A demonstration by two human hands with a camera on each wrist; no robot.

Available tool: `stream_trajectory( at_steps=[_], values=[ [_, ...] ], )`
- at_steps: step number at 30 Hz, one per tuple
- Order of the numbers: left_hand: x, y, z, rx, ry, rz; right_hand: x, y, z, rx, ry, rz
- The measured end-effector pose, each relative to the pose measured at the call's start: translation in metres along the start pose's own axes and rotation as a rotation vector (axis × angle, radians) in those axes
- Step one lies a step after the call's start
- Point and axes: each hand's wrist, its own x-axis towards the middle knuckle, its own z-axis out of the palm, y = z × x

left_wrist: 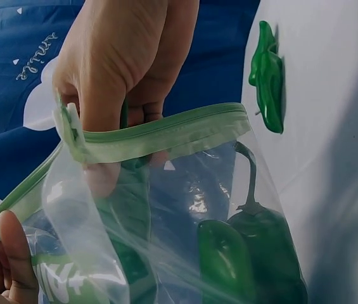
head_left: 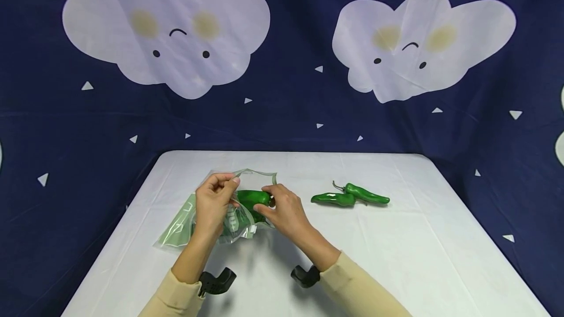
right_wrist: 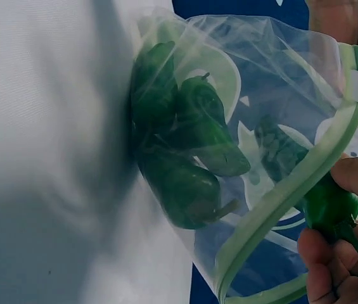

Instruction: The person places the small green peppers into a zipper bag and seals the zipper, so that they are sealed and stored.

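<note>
My left hand (head_left: 213,204) pinches the rim of a clear zip bag (head_left: 178,229) with a green zip strip (left_wrist: 172,134), keeping its mouth apart. A green pepper (right_wrist: 332,204) is gripped near its stem by my right hand (head_left: 286,209), between thumb and fingers. The pepper's tip reaches down through the bag's mouth, while its stem end stays above the strip. Inside the bag, seen through the plastic in the right wrist view, lie three more peppers: an upper one (right_wrist: 153,92), a middle one (right_wrist: 205,117) and a lower one (right_wrist: 180,187).
Two green peppers, a nearer one (head_left: 332,199) and a farther one (head_left: 369,194), lie together on the white table (head_left: 396,258), to the right of my hands. A dark blue cloth (head_left: 299,111) with clouds hangs behind the table. Each wrist wears a black camera mount (head_left: 219,282).
</note>
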Motion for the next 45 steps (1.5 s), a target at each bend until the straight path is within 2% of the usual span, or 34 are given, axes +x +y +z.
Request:
stream_trajectory(
  at_steps=[14,21,30,45],
  values=[
    [0.0,-0.001,0.001,0.008,-0.006,0.004,0.007,-0.007,0.008,-0.035,-0.045,0.025],
    [0.0,-0.003,0.002,0.003,-0.007,0.014,0.008,-0.008,0.009,-0.003,-0.087,0.014],
    [-0.001,-0.003,0.001,0.005,-0.008,0.021,-0.001,-0.008,0.001,0.009,-0.058,-0.033],
    [-0.001,-0.001,-0.002,0.026,0.01,0.007,-0.011,0.006,-0.03,0.131,0.014,0.009]
  ],
)
